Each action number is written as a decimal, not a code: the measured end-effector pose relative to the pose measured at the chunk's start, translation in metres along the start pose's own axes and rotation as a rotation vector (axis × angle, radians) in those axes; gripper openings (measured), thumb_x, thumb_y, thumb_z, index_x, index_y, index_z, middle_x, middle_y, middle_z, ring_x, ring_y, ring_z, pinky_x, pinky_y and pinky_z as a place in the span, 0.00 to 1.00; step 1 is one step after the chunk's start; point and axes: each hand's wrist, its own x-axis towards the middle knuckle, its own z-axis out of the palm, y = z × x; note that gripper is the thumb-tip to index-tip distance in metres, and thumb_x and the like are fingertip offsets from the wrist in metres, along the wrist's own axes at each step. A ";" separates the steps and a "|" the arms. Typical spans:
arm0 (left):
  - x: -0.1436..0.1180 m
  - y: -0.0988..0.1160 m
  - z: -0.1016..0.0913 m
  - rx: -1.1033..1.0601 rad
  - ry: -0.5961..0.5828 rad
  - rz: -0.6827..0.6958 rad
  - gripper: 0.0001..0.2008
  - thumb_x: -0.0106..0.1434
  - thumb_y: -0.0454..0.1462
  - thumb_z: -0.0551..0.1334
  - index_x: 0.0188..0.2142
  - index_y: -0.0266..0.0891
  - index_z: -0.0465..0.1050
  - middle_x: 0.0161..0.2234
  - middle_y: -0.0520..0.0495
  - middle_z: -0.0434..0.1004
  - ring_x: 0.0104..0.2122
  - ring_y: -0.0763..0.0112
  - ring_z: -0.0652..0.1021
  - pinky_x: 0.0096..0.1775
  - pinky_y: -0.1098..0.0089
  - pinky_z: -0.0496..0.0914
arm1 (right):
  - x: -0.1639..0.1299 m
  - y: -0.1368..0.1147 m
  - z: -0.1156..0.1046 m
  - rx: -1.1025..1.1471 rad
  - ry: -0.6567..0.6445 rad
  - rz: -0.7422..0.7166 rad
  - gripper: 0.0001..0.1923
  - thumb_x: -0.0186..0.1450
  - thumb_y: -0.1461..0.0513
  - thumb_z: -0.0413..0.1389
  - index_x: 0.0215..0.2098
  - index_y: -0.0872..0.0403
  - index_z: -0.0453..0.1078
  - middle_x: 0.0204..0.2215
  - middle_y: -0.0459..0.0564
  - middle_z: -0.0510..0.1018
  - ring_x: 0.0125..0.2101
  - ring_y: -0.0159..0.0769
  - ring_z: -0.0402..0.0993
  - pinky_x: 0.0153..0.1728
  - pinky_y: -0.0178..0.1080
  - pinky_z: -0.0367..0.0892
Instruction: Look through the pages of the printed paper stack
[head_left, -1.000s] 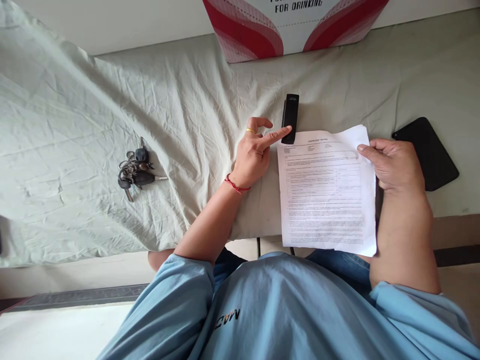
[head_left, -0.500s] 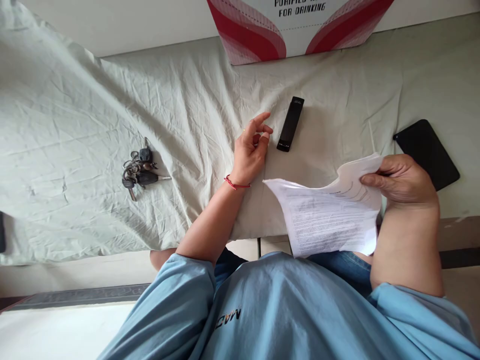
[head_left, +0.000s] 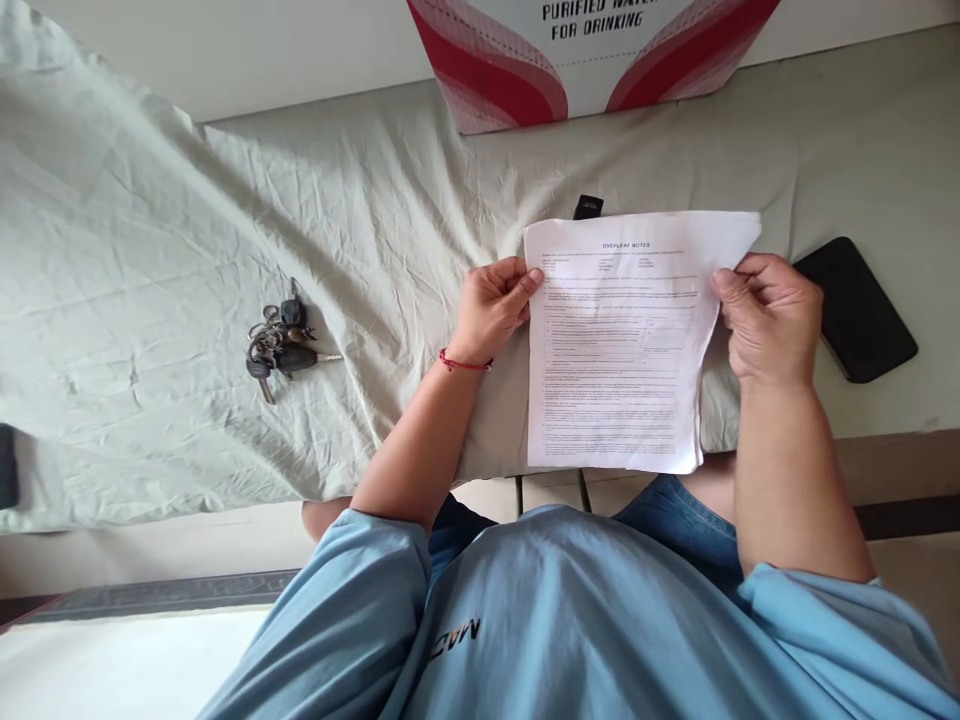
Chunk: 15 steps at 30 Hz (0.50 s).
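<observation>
I hold a sheaf of white printed papers (head_left: pixel 622 340) headed "Overleaf notes" above a cloth-covered table (head_left: pixel 187 250). My left hand (head_left: pixel 491 305) pinches the papers' left edge near the top. My right hand (head_left: pixel 769 315) grips the right edge. A black stapler (head_left: pixel 588 207) lies just beyond the papers; only its far end shows above their top edge.
A bunch of keys (head_left: pixel 279 338) lies on the wrinkled cloth to the left. A black phone (head_left: pixel 862 305) rests to the right of my right hand. A red and white carton (head_left: pixel 592 50) stands at the back. The table's near edge runs just below the papers.
My left hand left the stapler and took the papers' left edge. My right hand lifted the papers, which flopped, then were raised and flattened, and now cover most of the stapler.
</observation>
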 end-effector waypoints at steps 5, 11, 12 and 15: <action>0.003 -0.003 -0.002 -0.003 -0.003 -0.002 0.39 0.57 0.74 0.84 0.30 0.43 0.79 0.20 0.58 0.62 0.18 0.81 0.61 0.21 0.71 0.56 | 0.004 -0.001 0.000 -0.107 0.095 -0.065 0.26 0.54 0.42 0.87 0.33 0.50 0.88 0.27 0.43 0.83 0.26 0.30 0.68 0.35 0.42 0.67; 0.004 -0.006 -0.001 -0.012 -0.013 0.005 0.39 0.57 0.74 0.84 0.30 0.43 0.80 0.20 0.58 0.62 0.18 0.81 0.59 0.20 0.71 0.55 | 0.004 0.001 -0.001 -0.134 0.074 -0.080 0.23 0.58 0.45 0.86 0.35 0.50 0.88 0.30 0.46 0.86 0.30 0.35 0.75 0.37 0.43 0.70; 0.004 -0.006 -0.002 -0.013 -0.018 0.004 0.38 0.57 0.74 0.84 0.30 0.43 0.80 0.19 0.58 0.61 0.18 0.81 0.59 0.20 0.71 0.54 | 0.004 0.001 -0.001 -0.138 0.092 -0.110 0.23 0.58 0.44 0.85 0.34 0.50 0.87 0.29 0.46 0.86 0.30 0.35 0.74 0.37 0.43 0.69; 0.004 -0.006 -0.002 -0.009 -0.036 -0.001 0.38 0.58 0.74 0.83 0.30 0.44 0.79 0.19 0.57 0.62 0.18 0.80 0.59 0.20 0.70 0.52 | 0.006 0.000 -0.001 -0.163 0.151 -0.224 0.23 0.60 0.43 0.83 0.33 0.51 0.87 0.29 0.46 0.86 0.28 0.34 0.71 0.36 0.44 0.66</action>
